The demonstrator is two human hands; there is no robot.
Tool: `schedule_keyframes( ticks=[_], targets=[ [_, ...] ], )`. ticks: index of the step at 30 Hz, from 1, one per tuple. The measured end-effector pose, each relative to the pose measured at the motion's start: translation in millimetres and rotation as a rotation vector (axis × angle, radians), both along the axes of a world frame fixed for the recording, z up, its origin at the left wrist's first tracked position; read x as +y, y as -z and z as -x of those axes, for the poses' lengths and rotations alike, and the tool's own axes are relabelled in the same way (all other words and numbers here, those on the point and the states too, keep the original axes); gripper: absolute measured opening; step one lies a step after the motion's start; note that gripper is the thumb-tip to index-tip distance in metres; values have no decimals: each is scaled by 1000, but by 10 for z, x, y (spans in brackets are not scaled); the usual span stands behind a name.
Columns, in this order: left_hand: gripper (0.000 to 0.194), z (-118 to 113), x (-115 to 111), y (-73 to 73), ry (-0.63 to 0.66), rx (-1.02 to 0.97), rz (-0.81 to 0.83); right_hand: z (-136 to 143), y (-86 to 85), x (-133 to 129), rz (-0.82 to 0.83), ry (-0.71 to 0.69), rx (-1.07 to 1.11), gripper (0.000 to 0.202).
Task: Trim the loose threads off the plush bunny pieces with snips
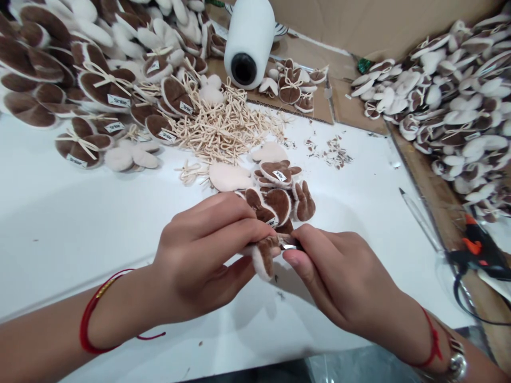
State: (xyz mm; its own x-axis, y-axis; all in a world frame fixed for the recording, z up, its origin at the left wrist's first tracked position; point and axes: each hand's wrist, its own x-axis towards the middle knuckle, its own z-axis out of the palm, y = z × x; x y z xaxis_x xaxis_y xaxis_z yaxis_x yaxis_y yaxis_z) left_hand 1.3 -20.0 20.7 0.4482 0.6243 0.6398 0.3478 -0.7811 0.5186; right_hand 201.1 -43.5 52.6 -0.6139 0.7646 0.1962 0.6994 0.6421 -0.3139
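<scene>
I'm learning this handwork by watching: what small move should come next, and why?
Probably ease the small metal tool slightly away from the left fingertips with the right hand, while the left hand steadies the plush piece: the tool's end meets the piece close beside those fingers, so a slip might catch them.

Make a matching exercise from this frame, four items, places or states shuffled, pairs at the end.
Things
1. White roll
2. Cream cord bows
3. Black-and-orange tool
4. Small brown-and-white plush piece

Places or states
A. Held in the fingers of the left hand
B. Dark round opening in its near end
C. At the far right, with a black cable
D. In a loose heap on the white table

Pairs: 1-B, 2-D, 3-C, 4-A
</scene>
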Motion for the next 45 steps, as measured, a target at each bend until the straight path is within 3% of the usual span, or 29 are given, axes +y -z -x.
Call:
schedule_keyframes(
  ticks=[10,20,28,33,45],
  targets=[
    [7,6,35,-7,90,21,17,9,5,7,22,-23,-5,40],
    [10,-16,18,8,10,-50,117,-19,-36,-2,-46,18,104,38],
    [8,-16,-4,5,-34,-13,74,1,-18,4,-21,0,22,37],
    [5,-24,9,12,-25,-25,63,7,3,1,-38,0,4,36],
    [17,-12,24,25,57,-28,102,-7,6,26,34,-49,23,36]
  ],
)
